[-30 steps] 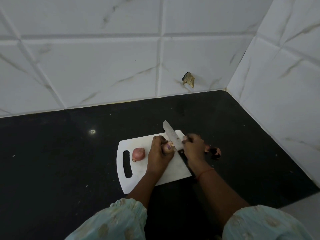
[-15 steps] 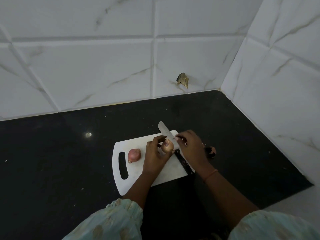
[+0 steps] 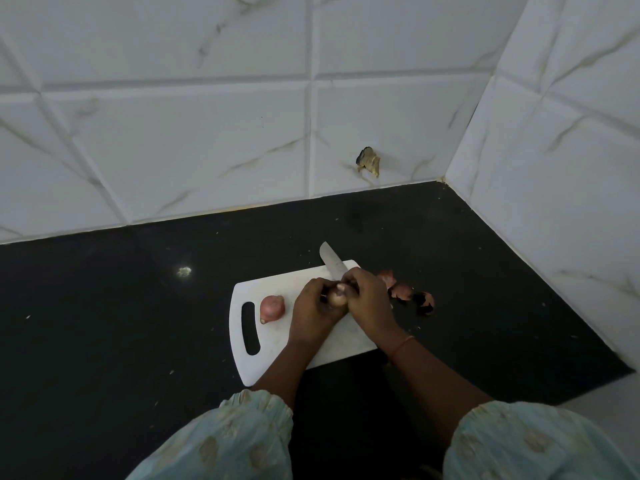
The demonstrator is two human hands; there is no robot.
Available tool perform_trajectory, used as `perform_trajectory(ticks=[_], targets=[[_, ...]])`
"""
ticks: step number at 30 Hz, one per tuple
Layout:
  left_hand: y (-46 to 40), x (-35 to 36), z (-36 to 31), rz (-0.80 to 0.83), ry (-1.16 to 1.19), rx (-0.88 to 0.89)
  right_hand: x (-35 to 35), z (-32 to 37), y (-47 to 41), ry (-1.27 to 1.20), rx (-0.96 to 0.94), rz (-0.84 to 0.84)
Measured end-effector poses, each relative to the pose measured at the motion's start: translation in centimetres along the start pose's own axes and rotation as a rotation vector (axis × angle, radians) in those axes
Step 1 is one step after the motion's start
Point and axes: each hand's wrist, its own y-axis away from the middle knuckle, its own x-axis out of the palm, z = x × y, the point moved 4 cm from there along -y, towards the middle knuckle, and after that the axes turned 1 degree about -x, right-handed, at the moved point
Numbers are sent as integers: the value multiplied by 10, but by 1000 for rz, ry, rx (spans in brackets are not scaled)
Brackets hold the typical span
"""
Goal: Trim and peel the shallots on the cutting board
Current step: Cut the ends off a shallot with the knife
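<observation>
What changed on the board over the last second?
The right hand let go of the knife and now pinches at the shallot, which the left hand still holds. The knife lies on the cutting board. The second shallot stayed put.

1. Both forearms are bare from the elbows down to the left hand and the right hand.
2. Pale blue-green sleeves end at the elbows in gathered, puffed cuffs.
3. The fabric carries faded tan oval motifs.
4. A thin orange-red thread band circles the right wrist, just behind that hand.
</observation>
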Motion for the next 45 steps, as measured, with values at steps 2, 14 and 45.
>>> perform_trajectory(ticks=[2, 14, 45], targets=[[0, 1, -1, 6, -6, 8, -3, -2, 3, -70, 29, -34], [-2, -4, -2, -11, 91, -85, -51, -16, -11, -256, 285, -264], [-1, -4, 2, 1, 129, -120, -40, -12, 40, 50, 319, 76]])
